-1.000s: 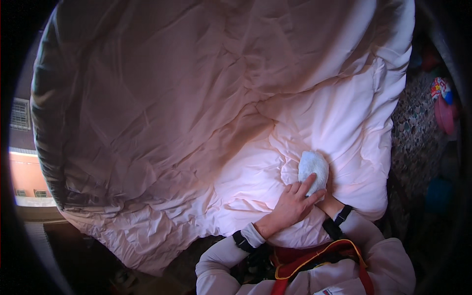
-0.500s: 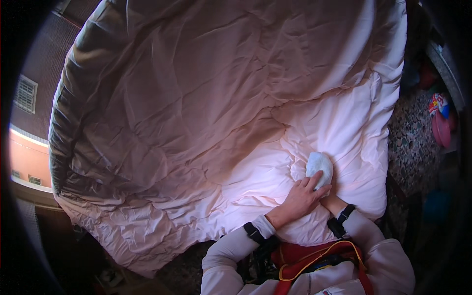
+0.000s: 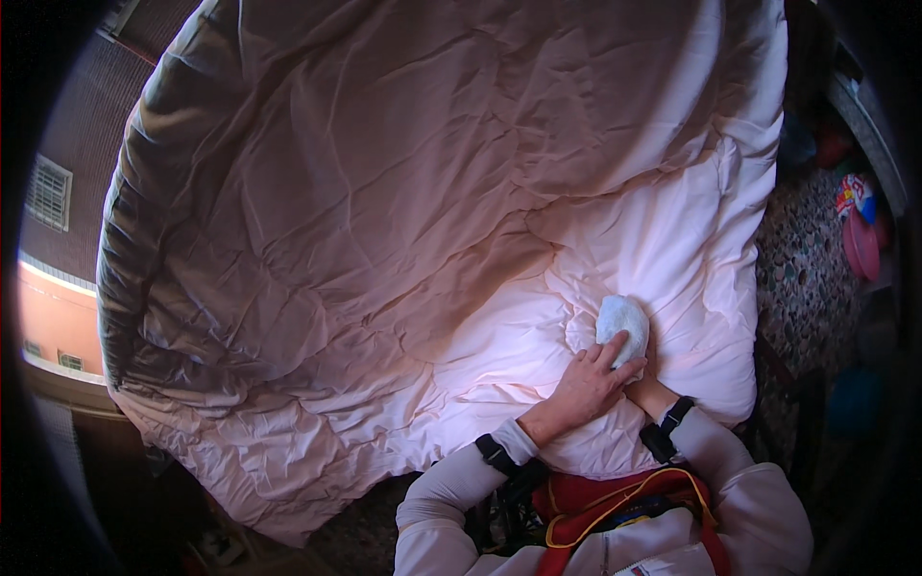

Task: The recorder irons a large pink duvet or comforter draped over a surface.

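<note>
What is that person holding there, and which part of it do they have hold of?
A small white cloth, bunched up on the pink quilt. The left hand lies over its lower end; the right hand is hidden beneath, so its grip cannot be told.

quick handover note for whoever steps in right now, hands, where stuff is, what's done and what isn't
Left hand: flat, fingers spread over the white cloth, pressing it onto the pink duvet.
Right hand: mostly hidden under the left; only its wrist shows, so its grip cannot be told.
The cloth sits on the sunlit near-right part of the duvet, where the fabric is puckered.
Done: cloth is on the spot. Left: cannot tell how much of the duvet has been gone over; no stain is visible.
</note>
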